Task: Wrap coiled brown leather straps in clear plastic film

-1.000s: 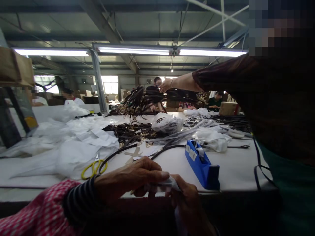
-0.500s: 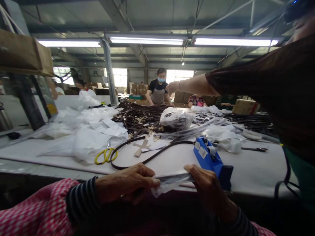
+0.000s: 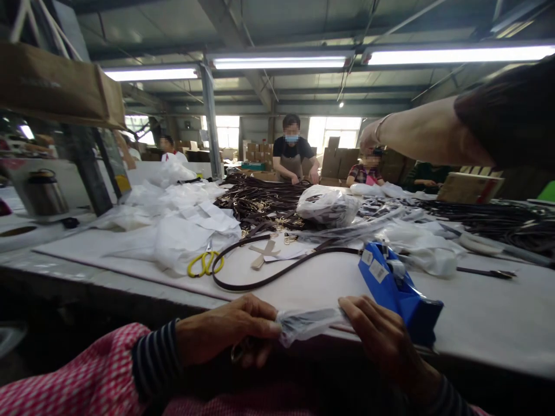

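My left hand (image 3: 229, 332) and my right hand (image 3: 377, 338) each pinch an end of a small clear plastic bag (image 3: 310, 322), held stretched flat between them at the table's near edge. Something dark lies inside the bag; what it is I cannot tell. A blue tape dispenser (image 3: 396, 289) stands just beyond my right hand. A long dark strap (image 3: 269, 277) loops over the white table (image 3: 498, 312) ahead of my left hand, with yellow-handled scissors (image 3: 205, 263) to its left.
Crumpled white bags (image 3: 182, 231) pile up at the left, and heaps of dark straps (image 3: 260, 202) fill the middle. A filled plastic bag (image 3: 327, 205) sits beyond. Another person's arm (image 3: 429, 133) reaches in from the upper right. Workers stand at the far side. A metal kettle (image 3: 43, 193) sits far left.
My hands have drawn apart, stretching the plastic bag out flat. The view has swung left and up, so the person at the right has slid mostly out of frame.
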### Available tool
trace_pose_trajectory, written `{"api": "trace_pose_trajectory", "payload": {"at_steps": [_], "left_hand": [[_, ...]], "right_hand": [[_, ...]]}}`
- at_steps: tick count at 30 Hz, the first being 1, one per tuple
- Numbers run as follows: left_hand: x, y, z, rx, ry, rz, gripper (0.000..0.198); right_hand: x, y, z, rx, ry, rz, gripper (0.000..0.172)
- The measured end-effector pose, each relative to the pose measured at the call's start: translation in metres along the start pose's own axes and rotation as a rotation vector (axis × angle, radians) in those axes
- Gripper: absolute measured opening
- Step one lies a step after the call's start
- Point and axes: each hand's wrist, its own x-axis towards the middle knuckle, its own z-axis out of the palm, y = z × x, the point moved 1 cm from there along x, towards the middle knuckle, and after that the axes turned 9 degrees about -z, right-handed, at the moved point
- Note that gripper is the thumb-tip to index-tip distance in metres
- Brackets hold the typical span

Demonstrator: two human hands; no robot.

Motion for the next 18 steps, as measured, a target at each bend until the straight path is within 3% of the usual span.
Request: {"api": "trace_pose_trajectory", "payload": {"at_steps": [5,10,14,18], "left_hand": [[-0.003,-0.017,0.004,-0.071,-0.129,-0.066,0.027],[-0.004,-0.018,0.017,-0.194,-0.179,0.004,0.035],[0.002,-0.018,0.029,-0.235,-0.115,0.004,0.047],[0.015,-0.032,0.033,-0.242,0.025,0.010,0.059]], "right_hand": [[-0.004,0.012,0.008,0.010,0.044,-0.025,0.039],[-0.007,0.012,0.020,0.058,0.125,0.079,0.034],[-0.012,0.012,0.026,0.096,0.177,0.150,0.029],[-0.019,0.012,0.029,0.117,0.216,0.232,0.028]]}}
